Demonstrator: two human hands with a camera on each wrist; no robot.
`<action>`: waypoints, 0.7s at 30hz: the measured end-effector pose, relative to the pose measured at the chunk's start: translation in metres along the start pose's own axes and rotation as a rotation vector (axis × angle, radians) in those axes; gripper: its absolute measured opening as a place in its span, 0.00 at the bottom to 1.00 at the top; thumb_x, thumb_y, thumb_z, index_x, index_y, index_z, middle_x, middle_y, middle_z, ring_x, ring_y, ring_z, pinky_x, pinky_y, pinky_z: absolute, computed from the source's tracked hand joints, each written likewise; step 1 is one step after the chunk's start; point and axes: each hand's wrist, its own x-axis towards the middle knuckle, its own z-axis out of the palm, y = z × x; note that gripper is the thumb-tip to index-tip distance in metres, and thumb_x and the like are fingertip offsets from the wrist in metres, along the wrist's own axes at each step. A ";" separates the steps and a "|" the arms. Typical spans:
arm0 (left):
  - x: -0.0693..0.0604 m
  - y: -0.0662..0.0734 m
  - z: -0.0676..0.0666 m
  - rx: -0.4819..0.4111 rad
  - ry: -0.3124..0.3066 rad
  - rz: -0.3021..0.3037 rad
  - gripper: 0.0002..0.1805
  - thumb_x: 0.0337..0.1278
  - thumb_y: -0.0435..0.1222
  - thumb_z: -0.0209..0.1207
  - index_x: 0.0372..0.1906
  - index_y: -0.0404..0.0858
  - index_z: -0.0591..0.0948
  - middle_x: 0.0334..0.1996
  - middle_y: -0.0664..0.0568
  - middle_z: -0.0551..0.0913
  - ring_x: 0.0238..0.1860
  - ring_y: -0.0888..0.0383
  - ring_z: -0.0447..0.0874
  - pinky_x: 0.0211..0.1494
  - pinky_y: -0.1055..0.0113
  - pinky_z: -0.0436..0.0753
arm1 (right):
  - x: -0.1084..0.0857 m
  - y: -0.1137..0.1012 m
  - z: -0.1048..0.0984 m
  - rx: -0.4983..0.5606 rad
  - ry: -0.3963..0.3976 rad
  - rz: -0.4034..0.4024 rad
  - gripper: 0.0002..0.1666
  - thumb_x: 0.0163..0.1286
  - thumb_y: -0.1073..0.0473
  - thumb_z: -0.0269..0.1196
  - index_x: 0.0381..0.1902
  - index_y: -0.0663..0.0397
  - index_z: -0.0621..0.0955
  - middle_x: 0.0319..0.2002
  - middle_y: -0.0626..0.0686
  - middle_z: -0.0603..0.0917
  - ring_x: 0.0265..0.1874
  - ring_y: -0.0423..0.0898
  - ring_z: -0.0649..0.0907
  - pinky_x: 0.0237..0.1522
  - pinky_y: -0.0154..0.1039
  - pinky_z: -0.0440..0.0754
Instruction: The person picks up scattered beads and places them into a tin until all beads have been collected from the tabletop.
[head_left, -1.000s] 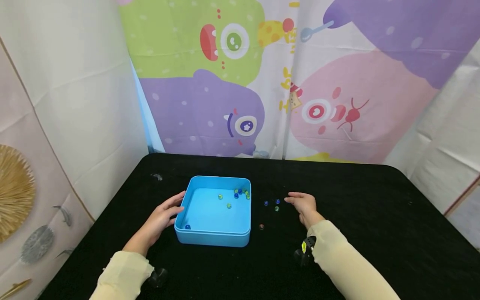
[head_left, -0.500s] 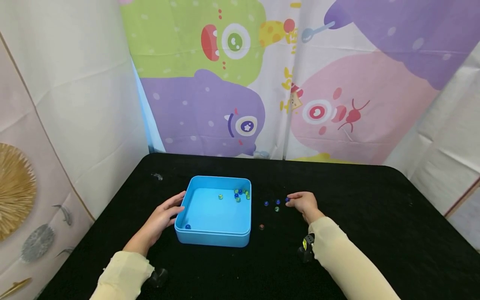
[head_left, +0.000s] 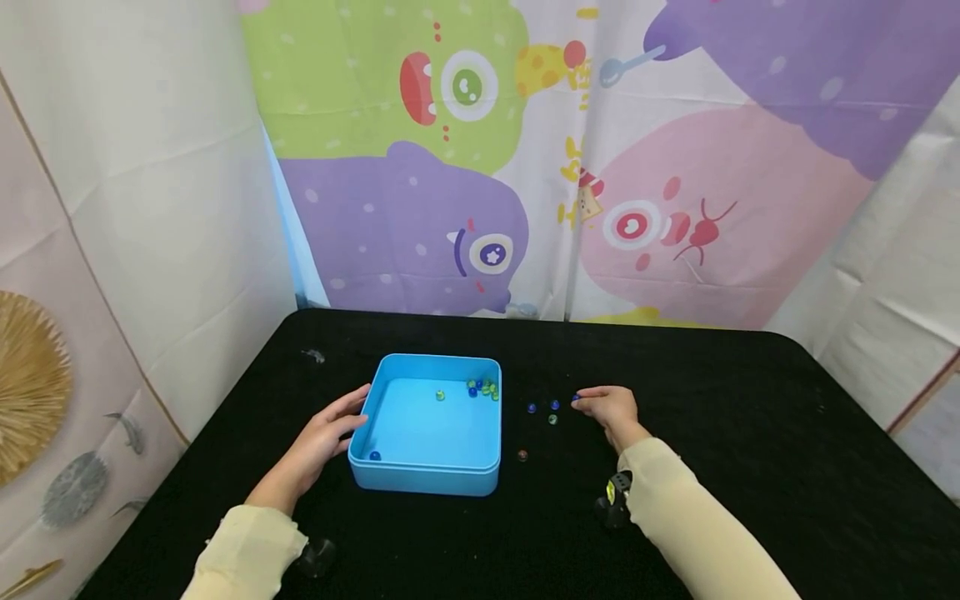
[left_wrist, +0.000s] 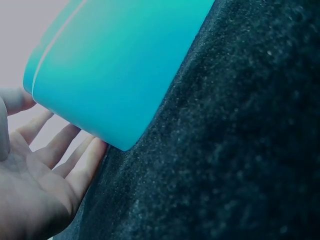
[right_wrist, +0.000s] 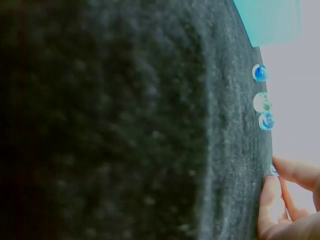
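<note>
Here's the black table (head_left: 720,408), far corners rounded, and behind it hangs the curtain (head_left: 555,167), all green, purple and pink creatures! Left of the table, a white drape (head_left: 180,192), then a patterned panel (head_left: 75,333); right of it, a creased sheet (head_left: 892,275).

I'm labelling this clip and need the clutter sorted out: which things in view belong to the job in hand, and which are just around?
Seemingly in the job:
- blue box, touched by the left hand
- blue marble, pinched by the right hand
- marbles inside
- four loose marbles

Seemingly just setting:
- cartoon curtain
- black table covering
</note>
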 end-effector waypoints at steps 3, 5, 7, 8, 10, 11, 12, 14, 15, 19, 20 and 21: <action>0.000 0.000 0.000 -0.006 -0.003 0.000 0.31 0.67 0.40 0.45 0.73 0.44 0.53 0.71 0.38 0.49 0.67 0.37 0.52 0.63 0.45 0.63 | -0.002 0.001 0.000 0.036 -0.006 0.013 0.14 0.61 0.67 0.63 0.45 0.67 0.81 0.49 0.64 0.79 0.46 0.54 0.81 0.55 0.50 0.73; 0.000 0.000 -0.001 -0.008 -0.004 0.000 0.31 0.67 0.40 0.45 0.73 0.44 0.53 0.71 0.38 0.49 0.67 0.37 0.52 0.63 0.45 0.64 | -0.003 0.002 0.000 0.054 -0.010 0.015 0.15 0.61 0.66 0.63 0.46 0.67 0.80 0.51 0.64 0.78 0.46 0.53 0.81 0.56 0.49 0.73; 0.000 0.000 -0.001 -0.008 -0.004 -0.001 0.31 0.67 0.40 0.45 0.73 0.44 0.53 0.71 0.38 0.49 0.67 0.37 0.52 0.63 0.45 0.64 | -0.006 0.003 0.001 0.071 -0.024 0.010 0.16 0.62 0.65 0.63 0.47 0.67 0.80 0.52 0.64 0.77 0.45 0.51 0.81 0.56 0.49 0.72; 0.000 0.000 -0.001 -0.009 -0.004 -0.002 0.31 0.67 0.40 0.45 0.73 0.44 0.53 0.71 0.38 0.49 0.67 0.37 0.52 0.63 0.45 0.64 | -0.007 0.004 0.001 0.081 -0.030 0.009 0.17 0.62 0.65 0.63 0.48 0.67 0.79 0.53 0.64 0.77 0.45 0.51 0.81 0.57 0.49 0.72; 0.000 -0.001 -0.001 -0.008 -0.003 -0.004 0.31 0.67 0.40 0.45 0.73 0.44 0.53 0.71 0.38 0.49 0.67 0.37 0.52 0.63 0.45 0.64 | -0.010 0.004 0.003 0.103 -0.040 0.007 0.18 0.62 0.64 0.63 0.49 0.67 0.79 0.54 0.64 0.77 0.45 0.50 0.81 0.57 0.48 0.72; 0.000 -0.001 -0.001 -0.007 -0.002 -0.004 0.31 0.67 0.40 0.45 0.73 0.44 0.53 0.71 0.38 0.49 0.67 0.37 0.52 0.63 0.45 0.64 | -0.011 0.004 0.003 0.120 -0.045 0.007 0.18 0.61 0.65 0.63 0.50 0.67 0.79 0.54 0.64 0.76 0.45 0.50 0.81 0.57 0.48 0.72; 0.000 -0.001 -0.001 -0.005 -0.002 -0.003 0.31 0.67 0.40 0.45 0.73 0.44 0.53 0.71 0.38 0.49 0.67 0.37 0.52 0.63 0.45 0.64 | -0.013 0.005 0.004 0.129 -0.049 0.007 0.19 0.62 0.64 0.63 0.50 0.67 0.78 0.55 0.64 0.76 0.45 0.51 0.80 0.57 0.48 0.72; 0.000 -0.001 -0.001 -0.007 -0.001 -0.001 0.31 0.67 0.40 0.45 0.73 0.44 0.53 0.71 0.38 0.49 0.67 0.37 0.52 0.63 0.45 0.64 | -0.016 0.004 0.005 0.150 -0.052 0.007 0.19 0.61 0.64 0.63 0.50 0.66 0.78 0.55 0.63 0.76 0.46 0.51 0.80 0.57 0.48 0.72; 0.000 0.000 -0.001 -0.005 -0.001 0.001 0.31 0.67 0.40 0.45 0.73 0.44 0.53 0.71 0.38 0.49 0.67 0.37 0.52 0.63 0.45 0.64 | -0.018 0.004 0.006 0.155 -0.051 0.007 0.19 0.61 0.64 0.64 0.50 0.65 0.79 0.54 0.63 0.76 0.46 0.52 0.80 0.56 0.48 0.73; 0.000 0.000 0.000 -0.005 -0.001 0.005 0.30 0.68 0.40 0.45 0.72 0.44 0.53 0.71 0.38 0.49 0.67 0.37 0.52 0.63 0.45 0.63 | -0.025 0.003 0.009 0.161 -0.058 0.009 0.19 0.60 0.63 0.64 0.50 0.63 0.79 0.53 0.61 0.77 0.47 0.52 0.79 0.56 0.47 0.73; 0.000 0.000 0.000 -0.004 -0.001 0.004 0.30 0.68 0.40 0.44 0.72 0.44 0.53 0.71 0.38 0.49 0.67 0.37 0.52 0.63 0.45 0.63 | -0.027 0.003 0.010 0.159 -0.059 0.010 0.19 0.60 0.63 0.64 0.49 0.62 0.79 0.53 0.60 0.77 0.47 0.52 0.79 0.56 0.48 0.73; 0.000 0.000 0.000 -0.004 -0.001 0.004 0.30 0.68 0.40 0.44 0.72 0.44 0.53 0.71 0.38 0.49 0.67 0.37 0.52 0.63 0.44 0.63 | -0.029 0.002 0.010 0.161 -0.059 0.013 0.19 0.60 0.63 0.64 0.49 0.62 0.79 0.53 0.60 0.77 0.48 0.52 0.79 0.55 0.48 0.73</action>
